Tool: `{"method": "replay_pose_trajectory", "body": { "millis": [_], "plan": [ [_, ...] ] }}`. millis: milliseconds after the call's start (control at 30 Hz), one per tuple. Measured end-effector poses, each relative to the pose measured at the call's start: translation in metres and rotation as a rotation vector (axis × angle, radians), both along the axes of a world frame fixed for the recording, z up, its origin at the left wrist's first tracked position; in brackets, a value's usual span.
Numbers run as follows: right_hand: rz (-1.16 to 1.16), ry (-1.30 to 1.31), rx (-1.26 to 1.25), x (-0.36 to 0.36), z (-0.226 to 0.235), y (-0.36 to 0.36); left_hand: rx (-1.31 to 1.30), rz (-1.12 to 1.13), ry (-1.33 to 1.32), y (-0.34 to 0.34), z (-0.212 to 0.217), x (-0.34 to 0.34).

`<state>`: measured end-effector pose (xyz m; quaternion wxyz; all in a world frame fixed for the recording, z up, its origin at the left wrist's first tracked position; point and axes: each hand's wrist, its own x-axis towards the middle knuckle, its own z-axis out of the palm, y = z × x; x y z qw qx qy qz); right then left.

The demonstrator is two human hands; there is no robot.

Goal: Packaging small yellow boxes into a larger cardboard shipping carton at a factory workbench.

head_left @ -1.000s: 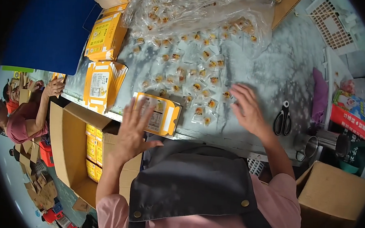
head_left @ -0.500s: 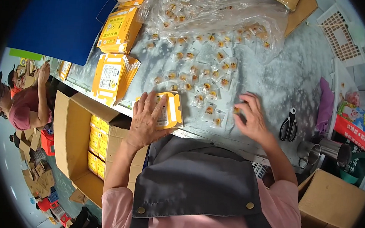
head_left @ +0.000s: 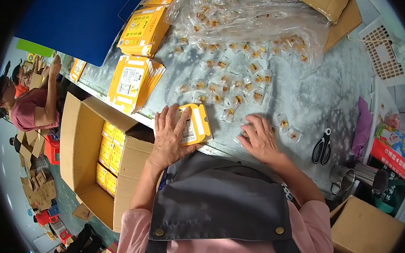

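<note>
My left hand point(head_left: 170, 134) grips a small yellow carton point(head_left: 198, 127) at the table's front edge, fingers on its left side and thumb along its near end. The carton lies on its side with flaps showing on the right. My right hand point(head_left: 261, 140) is on the table to the right, its fingers bent down at a bit of clear wrapper; the fingertips are partly hidden. Two clear packets point(head_left: 283, 123) with orange-brown contents lie just beyond that hand. Many more such packets point(head_left: 216, 98) are scattered ahead of both hands.
Flat yellow cartons point(head_left: 130, 81) are stacked at the left, beyond an open cardboard box point(head_left: 82, 165) holding filled cartons. A plastic sheet point(head_left: 251, 18) covers packets at the back. Scissors point(head_left: 322, 147) and metal cups point(head_left: 343, 177) are at right. A co-worker point(head_left: 36, 107) stands far left.
My right hand has moved left and nearer to the carton, over where two packets lay. Two packets now show to its right. My left hand stays on the carton; the whole view has shifted slightly.
</note>
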<state>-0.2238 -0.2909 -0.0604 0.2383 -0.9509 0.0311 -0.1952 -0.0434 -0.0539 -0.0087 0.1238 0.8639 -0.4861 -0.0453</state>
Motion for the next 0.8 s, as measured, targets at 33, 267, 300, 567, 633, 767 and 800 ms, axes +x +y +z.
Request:
{"method": "replay_pose_trajectory", "body": {
  "millis": [33,267,300,567,633,767,800],
  "plan": [
    [0.000,0.003,-0.004,-0.006,0.007,-0.004,0.002,0.004,-0.006,0.000,0.000,0.000],
    [-0.043,0.087,-0.003,0.036,0.039,-0.018,-0.005,0.004,-0.049,-0.001,-0.002,0.000],
    [-0.041,0.081,-0.002,0.044,0.037,-0.014,-0.005,0.006,-0.055,0.000,-0.001,0.000],
    [-0.018,0.146,-0.084,0.023,0.017,-0.001,-0.006,0.011,-0.031,-0.004,-0.001,0.000],
    [0.007,0.159,-0.056,0.013,0.020,-0.005,0.006,-0.015,-0.031,-0.011,-0.001,0.004],
    [0.022,0.187,-0.073,-0.003,0.024,-0.015,-0.013,-0.080,-0.051,-0.043,-0.007,0.021],
    [0.013,0.189,-0.073,-0.007,0.025,-0.018,-0.036,-0.105,-0.065,-0.054,-0.009,0.027]
  ]
}}
